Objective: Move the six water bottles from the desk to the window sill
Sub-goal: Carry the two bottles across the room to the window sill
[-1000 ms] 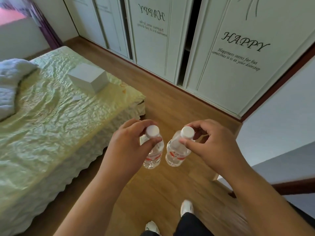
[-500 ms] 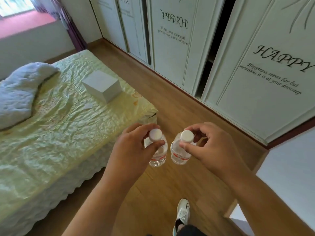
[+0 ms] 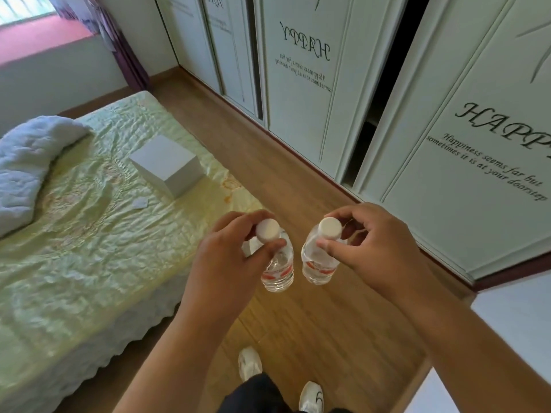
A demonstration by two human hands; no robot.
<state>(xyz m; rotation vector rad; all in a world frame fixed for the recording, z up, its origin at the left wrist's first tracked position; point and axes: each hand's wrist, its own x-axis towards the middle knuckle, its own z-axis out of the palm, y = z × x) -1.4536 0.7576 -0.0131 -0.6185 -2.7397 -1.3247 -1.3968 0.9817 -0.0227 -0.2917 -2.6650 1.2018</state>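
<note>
I carry two clear water bottles with white caps and red labels, hanging upright over the wooden floor. My left hand pinches the neck of the left bottle just under its cap. My right hand pinches the neck of the right bottle the same way. The two bottles hang side by side, a small gap between them. The pink window sill shows at the far upper left. The desk is out of view.
A bed with a pale green cover fills the left, bearing a white box and a grey quilt. White sliding wardrobe doors line the right. A strip of wooden floor runs between them toward a purple curtain.
The view has advanced along the floor strip and turned toward the window; more of the sill and curtain shows. Both hands keep the same hold on the bottles.
</note>
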